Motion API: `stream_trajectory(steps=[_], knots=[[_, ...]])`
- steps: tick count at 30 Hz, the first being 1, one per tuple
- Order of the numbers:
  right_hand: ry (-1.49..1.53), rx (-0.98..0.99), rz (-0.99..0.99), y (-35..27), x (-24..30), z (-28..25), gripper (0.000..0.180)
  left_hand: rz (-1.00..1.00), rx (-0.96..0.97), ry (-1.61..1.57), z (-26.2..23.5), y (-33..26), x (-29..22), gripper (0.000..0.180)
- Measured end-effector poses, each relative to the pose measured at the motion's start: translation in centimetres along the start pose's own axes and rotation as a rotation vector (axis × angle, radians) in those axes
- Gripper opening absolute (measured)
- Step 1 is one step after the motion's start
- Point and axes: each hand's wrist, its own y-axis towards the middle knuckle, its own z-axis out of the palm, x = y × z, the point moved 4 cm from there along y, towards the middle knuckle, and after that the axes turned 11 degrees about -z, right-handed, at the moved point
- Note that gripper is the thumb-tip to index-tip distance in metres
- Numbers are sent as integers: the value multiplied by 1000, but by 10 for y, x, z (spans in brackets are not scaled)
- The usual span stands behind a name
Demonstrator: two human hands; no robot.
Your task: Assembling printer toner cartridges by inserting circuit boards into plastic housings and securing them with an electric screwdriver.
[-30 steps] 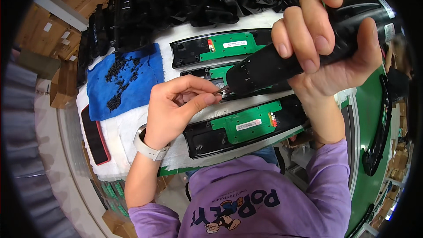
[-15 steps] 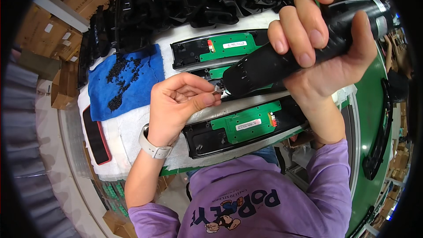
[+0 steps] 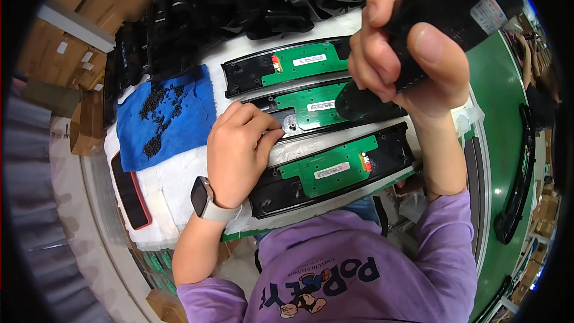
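Three long black plastic panels, each with a green circuit board, lie side by side on a white cloth. My left hand (image 3: 239, 140) grips the left end of the middle panel (image 3: 265, 104), its thumb and fingertips pressed together at the near edge beside a shiny clear patch. Held up in my right hand (image 3: 409, 54) is a thick black electric screwdriver (image 3: 448, 9), its tapered nose pointing down over the middle panel's circuit board (image 3: 293, 98). The nose hides part of that board, and its tip cannot be made out clearly. Nearer me lies another panel (image 3: 275, 200); the far panel (image 3: 246, 75) sits beyond.
Small black screws (image 3: 156, 116) are scattered on a blue cloth (image 3: 134, 143) at the left. Beside it lies a red-edged phone (image 3: 133, 194). Black plastic parts (image 3: 251, 0) are piled along the back. Cardboard boxes (image 3: 66, 42) stand at the far left.
The screwdriver's nose has swung right and tilted steeper, uncovering more of the middle panel. My left hand has moved from the nose's tip down onto that panel's left end.
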Motion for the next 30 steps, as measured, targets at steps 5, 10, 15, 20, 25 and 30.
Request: stream_trajectory(steps=[5, 10, 15, 20, 25, 30], knots=[[-43, -45, -18, -1, -2, 0, 37, -13, 77, 61, 3, 3, -2, 8], [-37, -62, -17, -1, -3, 5, 34, 7, 104, 94, 2, 2, -2, 9], [-208, -41, 124, 4, -8, 13, 31, 9, 55, 57, -1, 1, -3, 10], [-172, -24, 121, 4, -12, 17, 28, 27, 83, 83, 1, 1, -2, 12], [-230, -41, 116, 4, -6, 21, 28, 70, 44, 161, 0, 1, -6, 12], [-13, -35, -35, 4, 10, 0, 36, -90, -41, -64, -13, 2, 0, 9]])
